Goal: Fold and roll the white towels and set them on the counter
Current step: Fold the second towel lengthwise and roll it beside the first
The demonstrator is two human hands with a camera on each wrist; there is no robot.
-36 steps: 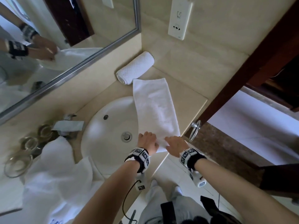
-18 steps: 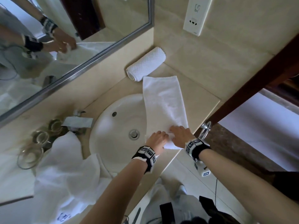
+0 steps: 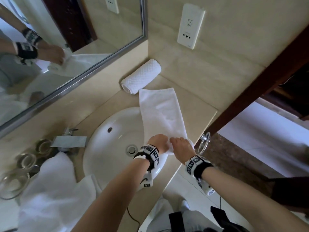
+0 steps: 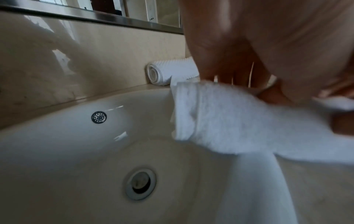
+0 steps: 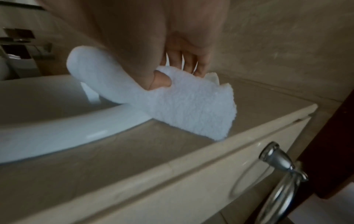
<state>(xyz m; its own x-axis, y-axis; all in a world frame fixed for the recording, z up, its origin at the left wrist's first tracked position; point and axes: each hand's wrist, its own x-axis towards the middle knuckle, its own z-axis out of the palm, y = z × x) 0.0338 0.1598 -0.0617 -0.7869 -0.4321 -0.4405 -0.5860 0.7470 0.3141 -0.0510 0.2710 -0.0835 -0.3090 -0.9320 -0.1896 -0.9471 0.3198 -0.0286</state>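
A white towel [image 3: 161, 113] folded into a long strip lies across the beige counter [image 3: 199, 108] and the right rim of the sink [image 3: 107, 124]. Its near end is curled into a small roll [image 4: 216, 118] [image 5: 191, 109]. My left hand [image 3: 158, 142] and right hand [image 3: 179, 146] sit side by side on that roll, fingers over the top and thumbs tucked under. A finished rolled towel [image 3: 141, 75] [image 4: 172, 71] with a waffle texture lies against the back wall, just beyond the strip's far end.
A loose pile of white towels [image 3: 55, 190] lies left of the sink, beside the chrome faucet [image 3: 70, 140] and glass tumblers [image 3: 18, 173]. A mirror [image 3: 58, 47] runs along the left wall. A chrome towel ring [image 3: 204, 143] [image 5: 277, 174] hangs off the counter's front edge.
Both hands have moved forward along the strip, and the near end has gone from flat to a small roll under the fingers. The flat part has grown shorter.
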